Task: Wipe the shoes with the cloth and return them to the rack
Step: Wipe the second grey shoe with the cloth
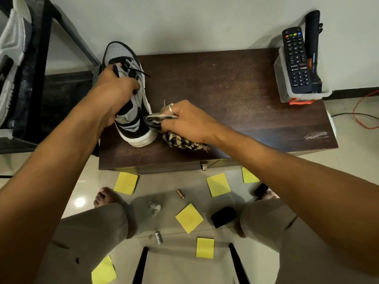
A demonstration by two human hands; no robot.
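Note:
A grey, black and white sneaker (131,111) stands on the left part of a dark wooden table (235,95), heel toward me. My left hand (114,89) grips it from above around the laces and tongue. My right hand (184,121) holds a checked black-and-cream cloth (178,140) bunched in its fingers and presses it against the shoe's right side near the heel. The dark shoe rack (30,78) stands at the left, with another grey and white shoe (12,44) on it.
A clear plastic box (287,93) at the table's right back corner holds a remote control (297,62) and a black torch (312,48). On the floor lie several yellow sticky notes (189,218), batteries (180,194), a crumpled paper (154,208) and a black object (223,217). Red wire (361,111) trails at right.

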